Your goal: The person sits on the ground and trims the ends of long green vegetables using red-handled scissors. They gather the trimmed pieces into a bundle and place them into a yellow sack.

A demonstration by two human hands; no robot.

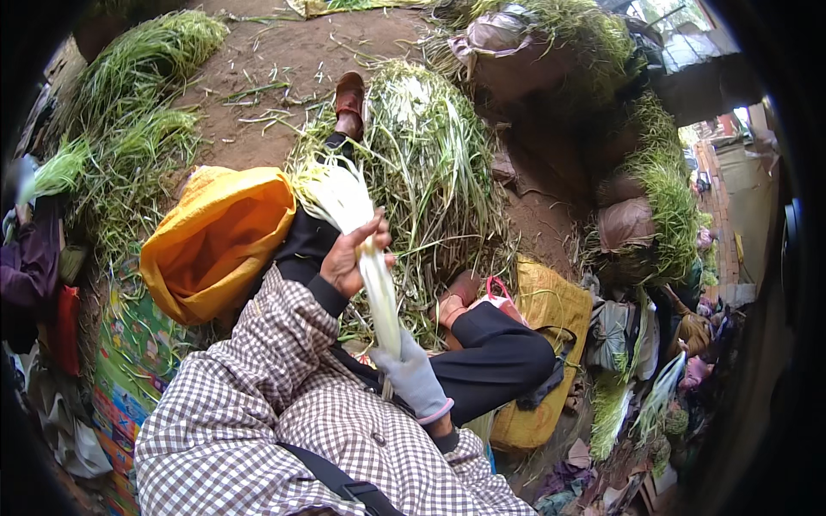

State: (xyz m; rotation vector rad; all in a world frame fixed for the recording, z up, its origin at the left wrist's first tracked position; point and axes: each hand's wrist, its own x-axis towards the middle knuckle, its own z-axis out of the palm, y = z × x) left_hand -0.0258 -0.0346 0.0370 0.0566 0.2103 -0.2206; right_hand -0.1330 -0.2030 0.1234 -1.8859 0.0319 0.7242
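A bundle of long, pale white-green plant stalks point(379, 297) runs between my two hands in front of my body. My left hand point(348, 258), bare, is wrapped around its middle, just below where the thin pale strands fan out. Lower down, my right hand point(416, 380) in a grey glove with a pink cuff grips the narrow end. Beyond them a large heap of green and whitish stalks point(426, 161) lies on the ground between my legs. Left of my left hand, an orange sack-like cloth point(222, 251) gapes over my leg.
More green stalks point(142, 77) are piled at the left. A yellow woven sack point(548, 342) lies beside my bent right leg. Tied bundles point(626, 226) stand at the right. Another person's purple sleeve point(32, 251) shows at the left rim. A colourful printed mat point(129, 380) covers ground nearby.
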